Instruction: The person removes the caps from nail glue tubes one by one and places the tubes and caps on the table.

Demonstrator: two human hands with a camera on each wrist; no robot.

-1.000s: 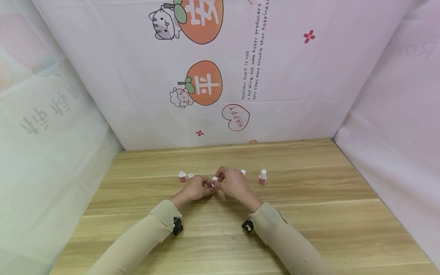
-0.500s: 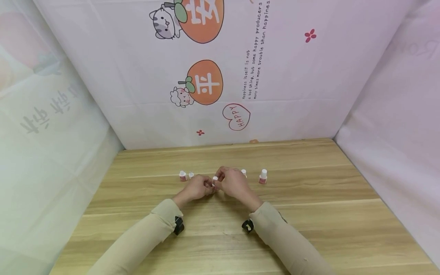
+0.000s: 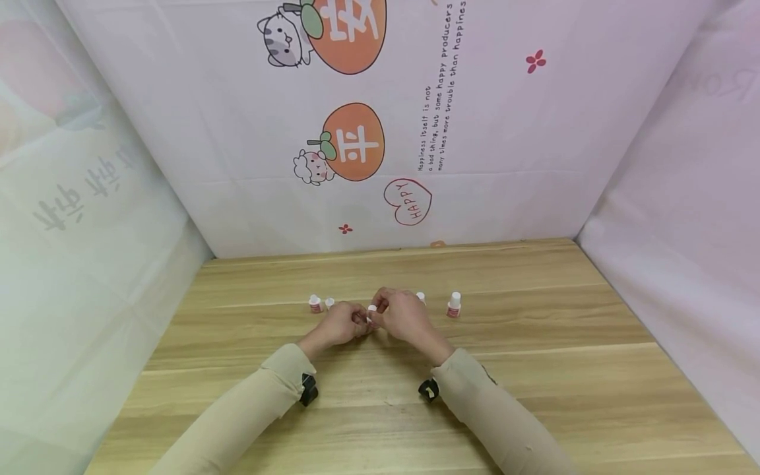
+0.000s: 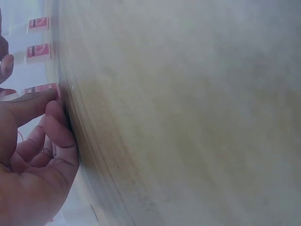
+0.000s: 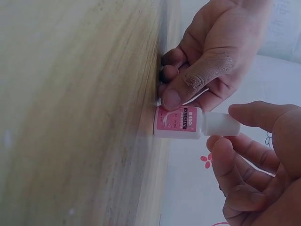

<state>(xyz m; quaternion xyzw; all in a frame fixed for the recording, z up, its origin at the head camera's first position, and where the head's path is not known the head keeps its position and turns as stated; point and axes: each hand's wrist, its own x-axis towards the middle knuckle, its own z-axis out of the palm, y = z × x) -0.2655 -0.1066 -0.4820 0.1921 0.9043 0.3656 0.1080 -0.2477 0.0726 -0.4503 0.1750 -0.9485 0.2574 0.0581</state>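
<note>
Here, hands (image 3: 343, 322) (image 3: 405, 318) pinch smooth, round-capped bottle (image 5: 178, 123) on woodgrain tabletop (image 3: 368, 422).

Compared with a second ago, the sleeve (image 3: 255, 399) behind the left hand (image 3: 338, 322) lies very slightly farther inward, toward the right hand (image 3: 404, 315). The black wrist device (image 3: 309, 390) near the left hand's cuff shifts inward with it, again only a little.

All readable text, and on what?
"NAIL GLUE": held bottle; brand "MYRO" or "MXRO", fine print unreadable.
"HAPPY": heart.
"Happiness itself is not a bad thing, but some happy producers many times more trouble than happines": back cloth.
"平": lower orange.
"安" (cut off): upper orange.
Other bottles, side cloths: unreadable.
</note>
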